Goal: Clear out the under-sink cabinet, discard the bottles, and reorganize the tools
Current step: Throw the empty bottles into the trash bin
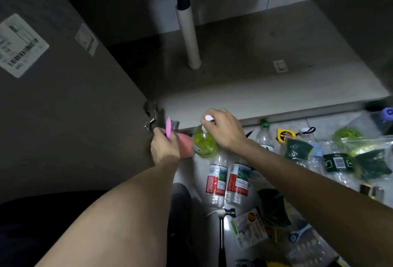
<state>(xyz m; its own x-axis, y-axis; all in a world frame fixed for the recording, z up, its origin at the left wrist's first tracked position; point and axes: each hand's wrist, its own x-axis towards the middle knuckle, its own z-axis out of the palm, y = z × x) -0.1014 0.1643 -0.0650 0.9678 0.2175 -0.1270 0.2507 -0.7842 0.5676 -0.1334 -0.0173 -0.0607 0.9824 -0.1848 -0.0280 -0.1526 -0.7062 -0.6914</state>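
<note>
The green soap pump bottle [204,142], upright at the cabinet floor's front edge, is gripped from above at its pump by the right hand [224,129], fingers curled, while pink items are clutched by the left hand [164,146].

Two bottles [226,181] lie side by side — hammer [223,230] just before them.

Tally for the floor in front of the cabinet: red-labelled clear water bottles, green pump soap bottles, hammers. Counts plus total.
Clear plastic water bottles showing red-and-white labels, lying side by side: 2
Green pump soap bottle, gripped at the pump by the right hand: 1
Metal-headed hammer: 1
Total: 4
</note>
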